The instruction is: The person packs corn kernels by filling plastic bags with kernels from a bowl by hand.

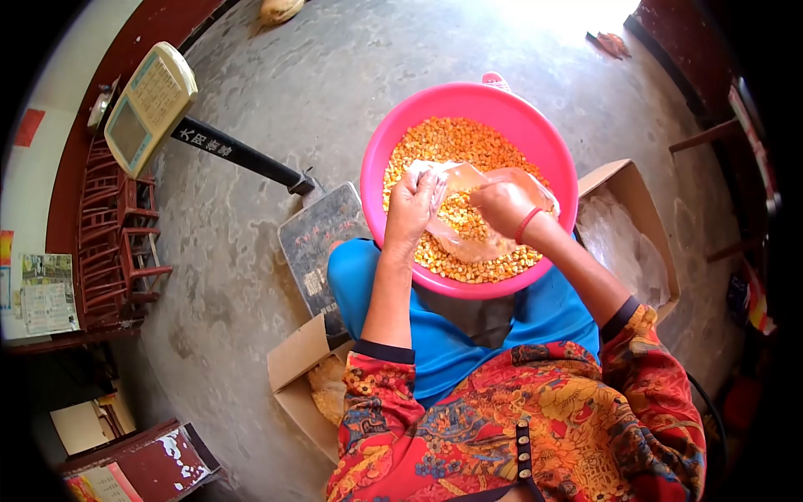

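**Two Hands, One Bag, One Tub of Corn**

Directions took the tub's centre as the dial, twelve being the top of the view.

Tub (456, 99): one, pink, round, at the wearer's knees. It held loose corn (452, 138), yellow to orange, heaped thickest toward twelve.

Bag (477, 248): one, thin, see-through, inside the tub and resting over the corn. Its mouth gaped upward; kernels showed within the opening.

Left hand (410, 209): on the tub's nine o'clock side, fingers closed, the bag's gathered edge pinched between thumb and fingers.

Right hand (504, 209): toward four, at the bag's mouth, back uppermost, fingers curled downward. Whether they gripped anything could not be told. A red band (527, 222) circled the wrist.

Scale: one. Its platform (314, 234) lay just beside the tub, between eight and nine; a black post (234, 155) carried the display (150, 109) out between nine and ten.

Cartons: two, both with flaps up. The right carton (604, 175), between three and four, contained clear plastic (623, 243); the left carton (299, 351), between seven and eight, a yellowish bundle (328, 389).

Chairs (125, 226): several, dark red, stacked at nine.

Shoe (496, 80): one, pink, its tip past the rim just after twelve.
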Demonstrator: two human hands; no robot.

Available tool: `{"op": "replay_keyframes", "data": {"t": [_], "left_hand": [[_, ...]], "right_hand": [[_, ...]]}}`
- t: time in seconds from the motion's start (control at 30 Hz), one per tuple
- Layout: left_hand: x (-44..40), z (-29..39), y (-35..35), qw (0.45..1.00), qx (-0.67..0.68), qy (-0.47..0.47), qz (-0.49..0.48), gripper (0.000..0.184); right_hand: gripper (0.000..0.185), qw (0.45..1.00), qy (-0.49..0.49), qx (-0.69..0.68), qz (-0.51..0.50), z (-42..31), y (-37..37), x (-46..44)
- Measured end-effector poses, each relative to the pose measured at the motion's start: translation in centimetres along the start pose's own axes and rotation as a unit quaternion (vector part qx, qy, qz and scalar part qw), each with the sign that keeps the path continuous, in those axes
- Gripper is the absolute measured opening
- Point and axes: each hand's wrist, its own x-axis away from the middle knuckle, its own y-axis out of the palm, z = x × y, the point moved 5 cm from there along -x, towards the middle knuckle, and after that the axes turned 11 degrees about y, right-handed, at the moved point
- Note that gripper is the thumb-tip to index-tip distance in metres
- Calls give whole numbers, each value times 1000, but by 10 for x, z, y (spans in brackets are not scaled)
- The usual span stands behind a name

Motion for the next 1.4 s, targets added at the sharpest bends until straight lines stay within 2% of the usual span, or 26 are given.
{"op": "replay_keyframes", "data": {"t": [0.07,0.17,0.2,0.27,0.33,0.4,0.43,0.47,0.53,0.6,0.67,0.7,0.73,0.8,0.83,0.87,0.93,1.0,1.07,1.13,1.2,1.27,1.4], "left_hand": [[0,0,1,999,24,-8,-22,14],[1,7,3,1000,29,-2,-8,15],[1,9,6,1000,29,-2,-8,15],[0,15,7,999,16,6,27,16],[-2,12,5,998,51,18,11,16],[-2,10,5,996,85,30,-7,15],[-2,11,9,992,120,24,-14,15],[-3,12,13,987,155,19,-21,15],[-4,11,21,986,167,15,-15,16],[-6,5,27,980,199,16,-13,15],[-6,-1,33,973,226,13,-37,14],[-4,-1,36,977,210,0,-36,13],[-2,-2,39,980,194,-14,-34,12],[-4,-1,39,984,176,-7,-20,15],[-5,-2,35,983,181,-3,-27,13],[-6,-2,32,982,185,2,-34,12],[-9,0,26,981,189,8,-30,12],[-15,1,16,981,190,22,6,13],[-16,4,5,981,172,5,87,14],[-18,0,-12,987,116,4,112,15],[-20,-1,-21,986,100,22,128,17],[-20,2,-28,989,21,36,143,18],[-21,8,-25,982,-130,71,119,19]], "right_hand": [[12,996,-35,-76,28,-22,1,-1],[12,996,-30,-8,89,-28,21,-18],[12,996,-29,-7,89,-29,29,-20],[15,986,-23,-41,161,-34,30,-14],[21,990,-30,-25,132,-34,39,-12],[26,981,-66,-91,158,-32,52,-12],[34,977,-52,-138,153,-32,52,-14],[34,977,-50,-138,154,-32,51,-13],[41,926,31,-360,104,-23,48,-12],[45,918,40,-377,114,-19,59,-18],[49,852,127,-505,49,-12,80,-24],[52,855,107,-499,86,5,120,-45],[52,855,107,-500,88,5,117,-46],[48,693,150,-702,-76,-2,130,-50],[46,647,169,-728,-149,3,137,-49],[46,647,168,-729,-148,-3,121,-42],[44,610,233,-730,-201,-22,78,-16],[37,594,221,-737,-234,-17,86,-20],[30,513,269,-768,-272,-17,84,-14],[29,505,270,-767,-288,-12,88,-16],[30,528,236,-784,-228,-14,64,-12],[28,528,225,-788,-221,-16,53,-11],[21,532,195,-797,-207,-25,23,-10]]}}
